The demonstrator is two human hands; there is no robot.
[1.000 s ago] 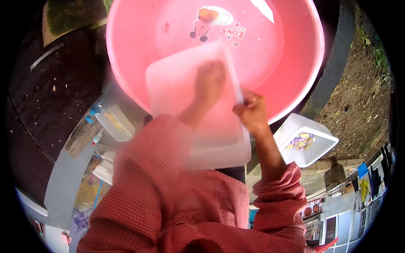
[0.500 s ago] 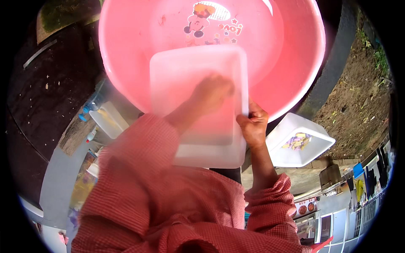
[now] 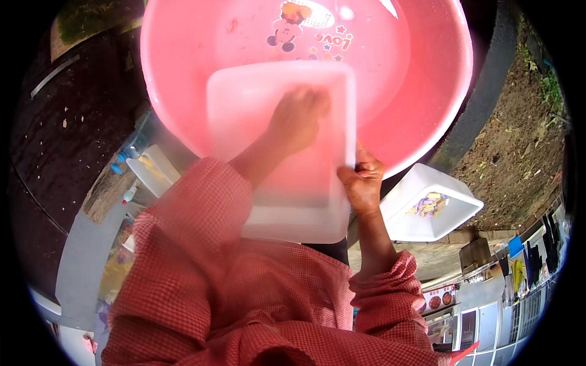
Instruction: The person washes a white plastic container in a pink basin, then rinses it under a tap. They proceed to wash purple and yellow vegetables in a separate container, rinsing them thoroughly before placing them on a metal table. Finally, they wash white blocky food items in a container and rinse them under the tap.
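Observation:
A white translucent plastic tub [image 3: 293,226] is held tilted over the near side of a big pink basin [image 3: 421,79], its inside facing up. My right hand [image 3: 364,186] grips the tub's right rim, thumb on the edge. Inside the tub, my left hand [image 3: 298,119] is curled and pressed toward the far part of its floor. Motion blurs its fingers, and whatever they may hold cannot be made out. Both arms wear red checked sleeves. The basin carries a printed cartoon figure and stars on its floor.
Right of the basin stands a white tub [image 3: 403,213] with yellow and purple pieces [image 3: 429,205] in it. To the left are another pale tub [image 3: 154,169] and a clear bottle [image 3: 127,155] with a blue cap. Bare soil [image 3: 506,146] lies at far right.
My left hand has moved a little up and left inside the tub. The tub and my right hand have shifted slightly left; the right grip is unchanged.

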